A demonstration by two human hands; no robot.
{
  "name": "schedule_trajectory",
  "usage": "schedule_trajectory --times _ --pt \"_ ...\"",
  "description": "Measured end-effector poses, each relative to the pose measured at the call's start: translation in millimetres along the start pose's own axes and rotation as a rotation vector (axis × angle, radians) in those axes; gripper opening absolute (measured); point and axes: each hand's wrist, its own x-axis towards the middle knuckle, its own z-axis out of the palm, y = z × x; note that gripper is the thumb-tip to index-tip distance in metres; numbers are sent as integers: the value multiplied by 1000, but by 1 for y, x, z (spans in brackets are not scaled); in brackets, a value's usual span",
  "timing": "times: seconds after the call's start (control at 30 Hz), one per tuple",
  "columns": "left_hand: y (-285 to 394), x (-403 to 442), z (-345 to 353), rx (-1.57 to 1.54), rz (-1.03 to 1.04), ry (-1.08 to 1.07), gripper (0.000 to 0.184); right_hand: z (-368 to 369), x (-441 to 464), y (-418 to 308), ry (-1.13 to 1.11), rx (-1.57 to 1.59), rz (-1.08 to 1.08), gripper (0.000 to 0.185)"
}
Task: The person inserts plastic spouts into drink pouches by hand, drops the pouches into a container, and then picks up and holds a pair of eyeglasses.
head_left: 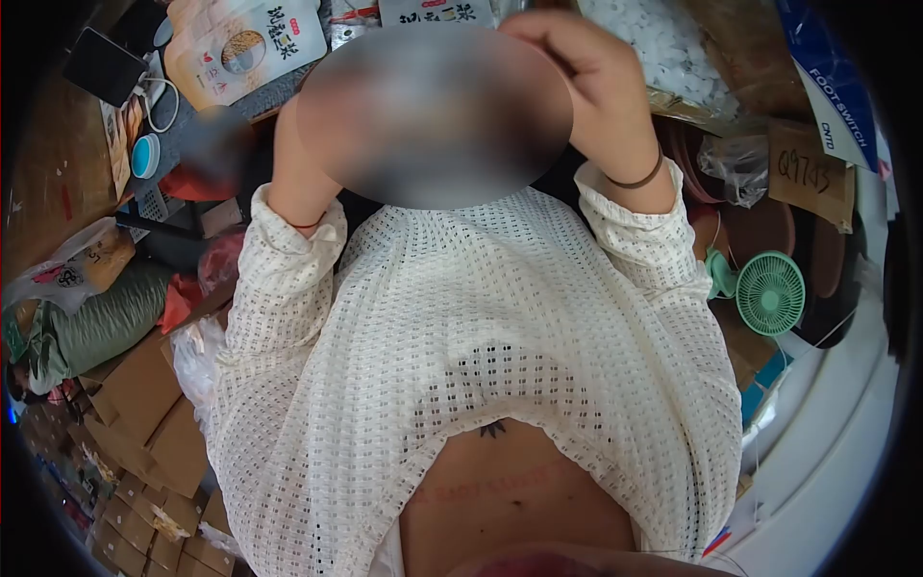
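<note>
A blurred oval covers the space between my hands, so whatever lies there is hidden. Only the outer edge of my left hand [291,154] shows at the oval's left side; its fingers are lost in the blur. My right hand [604,87] is at the oval's right side, its fingers curled inward and closed, with the tips and anything in them covered. Beyond the hands lies a grey printed packet [435,12]. A beige and white printed pouch [240,50] rests on the dark tabletop [197,144] at the upper left.
A clear bag of small white pieces [663,58] lies beyond my right hand. At right are a green fan [770,293], a brown marked package [810,173] and a blue-white foot switch box [829,87]. A black device [104,67] and cardboard boxes [144,394] are at left.
</note>
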Motion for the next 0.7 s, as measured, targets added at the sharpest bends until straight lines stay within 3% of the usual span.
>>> schedule_trajectory --times 0.03,0.1,0.17,0.2,0.3,0.4,0.47,0.53,0.6,0.7 --pt "-4 1 4 -15 3 -47 20 -1 5 -15 41 156 150 18" --pt "1 0 18 -68 -26 -122 21 3 11 -27 130 232 190 13" --pt "11 -3 33 -153 -90 -203 22 7 18 -26 226 69 -32 10" --pt "18 -5 40 -213 -138 -242 23 1 18 -18 220 -110 -170 9" --pt "23 -6 50 -324 -241 -373 28 -18 13 -18 0 -371 -170 9" --pt "26 -7 61 -524 -381 -458 30 -27 7 -10 -78 -186 -75 13" --pt "24 -5 64 -476 -368 -485 29 -29 7 -4 -24 -112 -101 17" --pt "17 0 63 -473 -357 -464 28 -39 -1 -9 182 -644 -35 18" --pt "5 9 55 -520 -345 -381 29 -58 -15 11 243 -954 15 23" --pt "3 36 36 -651 -319 -275 31 -72 -35 67 147 -1075 57 34"
